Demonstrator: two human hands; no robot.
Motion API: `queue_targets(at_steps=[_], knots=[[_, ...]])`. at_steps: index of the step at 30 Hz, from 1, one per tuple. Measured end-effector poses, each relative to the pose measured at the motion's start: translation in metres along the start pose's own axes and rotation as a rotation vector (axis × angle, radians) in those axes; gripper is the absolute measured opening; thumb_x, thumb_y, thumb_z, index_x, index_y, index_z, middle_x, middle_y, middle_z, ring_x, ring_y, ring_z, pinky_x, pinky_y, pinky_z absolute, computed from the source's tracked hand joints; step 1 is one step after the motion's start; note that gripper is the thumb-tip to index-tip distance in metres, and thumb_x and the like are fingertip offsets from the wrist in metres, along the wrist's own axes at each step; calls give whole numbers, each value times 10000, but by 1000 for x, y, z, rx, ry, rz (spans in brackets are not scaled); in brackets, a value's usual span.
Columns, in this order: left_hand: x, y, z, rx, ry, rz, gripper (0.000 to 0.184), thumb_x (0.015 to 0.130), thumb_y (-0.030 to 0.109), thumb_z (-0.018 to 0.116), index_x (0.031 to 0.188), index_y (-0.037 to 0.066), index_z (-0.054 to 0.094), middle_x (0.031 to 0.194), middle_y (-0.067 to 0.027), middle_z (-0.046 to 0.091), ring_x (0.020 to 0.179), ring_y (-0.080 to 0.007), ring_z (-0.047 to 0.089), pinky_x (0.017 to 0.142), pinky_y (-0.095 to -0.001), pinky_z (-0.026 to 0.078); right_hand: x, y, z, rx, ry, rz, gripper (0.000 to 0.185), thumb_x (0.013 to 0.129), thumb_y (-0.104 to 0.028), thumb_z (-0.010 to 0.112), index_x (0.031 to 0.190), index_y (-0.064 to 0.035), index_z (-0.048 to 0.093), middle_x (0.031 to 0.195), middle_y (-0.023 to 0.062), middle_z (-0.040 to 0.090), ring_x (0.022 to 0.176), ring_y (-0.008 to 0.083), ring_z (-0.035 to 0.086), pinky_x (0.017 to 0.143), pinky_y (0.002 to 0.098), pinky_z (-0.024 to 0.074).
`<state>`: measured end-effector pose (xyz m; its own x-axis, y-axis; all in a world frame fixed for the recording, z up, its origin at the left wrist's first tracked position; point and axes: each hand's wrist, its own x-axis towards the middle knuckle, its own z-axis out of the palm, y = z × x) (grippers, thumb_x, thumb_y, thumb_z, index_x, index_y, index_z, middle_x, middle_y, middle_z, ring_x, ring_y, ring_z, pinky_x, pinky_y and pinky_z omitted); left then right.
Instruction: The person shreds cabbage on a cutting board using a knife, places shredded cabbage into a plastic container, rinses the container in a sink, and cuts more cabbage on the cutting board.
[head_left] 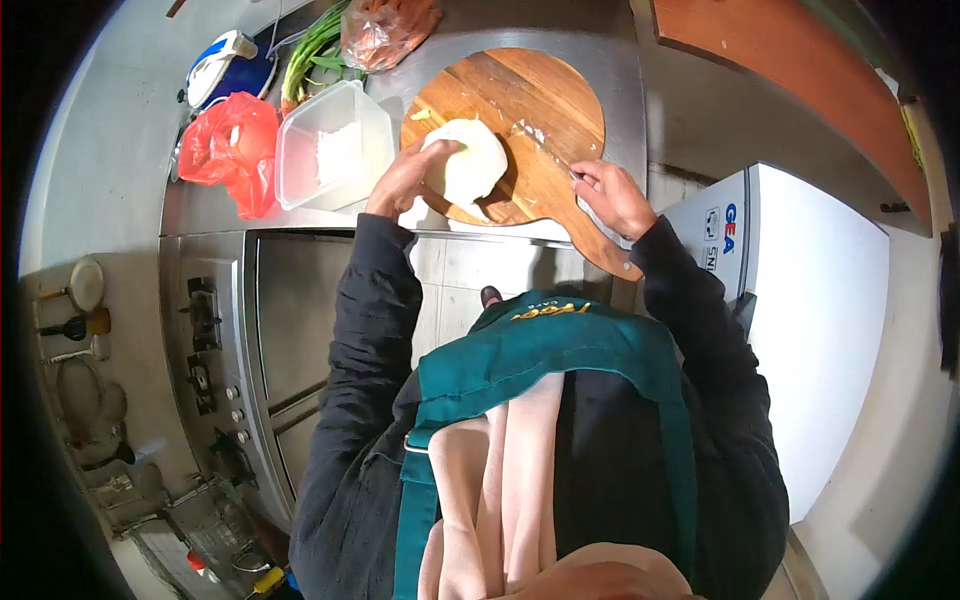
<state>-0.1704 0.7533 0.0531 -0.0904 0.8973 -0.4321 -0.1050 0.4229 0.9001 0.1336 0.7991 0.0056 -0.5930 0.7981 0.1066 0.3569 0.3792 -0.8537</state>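
A large pale, rounded vegetable (476, 165) rests on the left part of a round wooden cutting board (560, 90). My left hand (408, 176) holds it from the left side, thumb on top. In my right hand (612, 196), fingers closed round its handle, is a knife (550, 148) whose blade points up and left over the board, apart from the vegetable. Small pale scraps lie on the board. Left of the board stands a clear plastic container (385, 140) with white pieces inside.
A red plastic bag (232, 150), a blue and white jug (222, 70), green onions (312, 58) and a clear bag of orange produce (385, 30) sit on the steel counter (625, 75). A stove (225, 370) is at left, a white fridge (820, 260) at right.
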Motion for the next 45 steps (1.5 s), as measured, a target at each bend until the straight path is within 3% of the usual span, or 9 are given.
queue_targets(at_steps=[4,8,13,18,25,30,33,42,45], knots=[[6,27,17,509,-46,-117,627,800,473,609,1239,34,521,1064,-148,609,914,-233,617,657,-341,536,-2,20,7,185,-14,79,272,803,-129,584,1008,51,591,701,161,522,660,214,555,659,336,452],[30,33,18,642,142,-92,834,764,518,672,1348,20,346,992,-199,597,898,-263,597,665,-357,506,-10,-8,17,491,44,123,349,787,-30,590,1113,91,554,971,116,542,847,185,548,771,287,439],[59,11,13,743,217,153,628,831,518,593,1147,-23,557,1040,-144,618,976,-205,583,844,-305,452,-19,-24,14,403,112,179,354,813,-23,591,1141,100,541,926,106,543,843,164,555,766,267,454],[27,-21,42,1116,482,413,850,706,529,685,1301,-22,430,1315,-280,418,1175,-396,481,942,-434,425,-18,-15,17,454,137,184,318,818,-27,590,1115,79,553,870,85,512,745,133,530,610,249,456],[0,-9,15,861,100,307,717,702,375,716,1253,-31,501,1254,-246,501,1193,-378,464,986,-392,392,-10,-38,16,472,148,352,343,840,-32,551,1171,59,535,880,57,492,610,90,497,461,231,429],[-9,-6,17,862,126,370,677,804,367,685,1322,9,436,1365,-203,401,1235,-337,432,1037,-375,343,-3,-35,21,233,88,221,363,833,-36,553,1187,46,537,853,84,480,716,138,517,608,253,439],[-3,-11,7,143,94,334,591,897,371,571,1350,28,406,1341,-143,450,1255,-244,407,1027,-324,326,3,-25,25,240,107,216,365,828,-42,560,1184,36,541,845,96,487,753,169,522,679,271,430],[-1,-59,32,-311,436,612,506,966,382,388,1308,9,407,1304,-114,453,1209,-234,433,1029,-366,328,7,-41,30,205,146,273,362,811,-31,586,1170,10,563,832,82,488,757,165,507,671,277,439],[14,-49,7,-441,446,435,475,1000,376,305,1268,11,450,1217,-72,504,1087,-194,519,922,-362,419,9,-48,29,206,174,295,358,815,-29,581,1170,16,559,841,86,493,754,171,509,669,275,441]])
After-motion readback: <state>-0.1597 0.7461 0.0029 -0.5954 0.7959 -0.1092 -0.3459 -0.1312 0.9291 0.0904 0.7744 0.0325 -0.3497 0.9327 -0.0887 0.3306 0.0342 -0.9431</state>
